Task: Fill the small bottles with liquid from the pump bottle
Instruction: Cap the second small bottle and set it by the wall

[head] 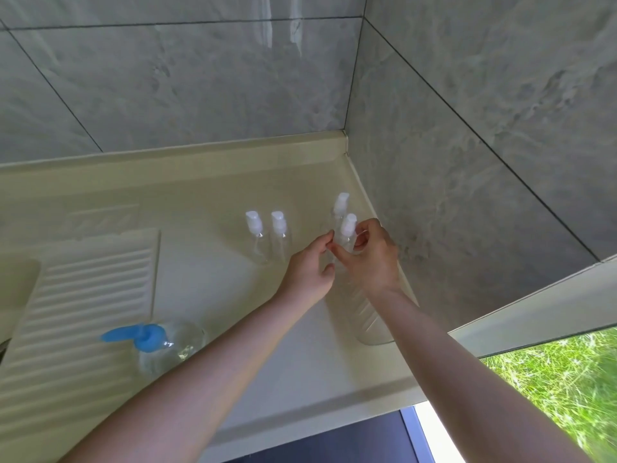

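I hold 1 small clear plastic bottle with a white pump cap (347, 230) between both hands, above the cream-coloured moulded counter (207, 195) near its right back corner. My left hand (309, 267) curls its fingers and thumb round the bottle's clear body from the left. My right hand (374, 255) closes on it from the right, thumb and fingertips pinching just below the white cap. A 2nd small clear bottle with a white cap (340, 203) stands just behind the held one. 2 more small clear bottles with white caps (255, 235) (280, 235) stand upright side by side to the left, close together. The larger clear pump bottle with a blue pump head (157, 342) stands near the counter's front, beside the ribbed cream draining board (83, 295), well apart from the small bottles. Grey marbled wall tiles (200, 88) rise behind the counter.
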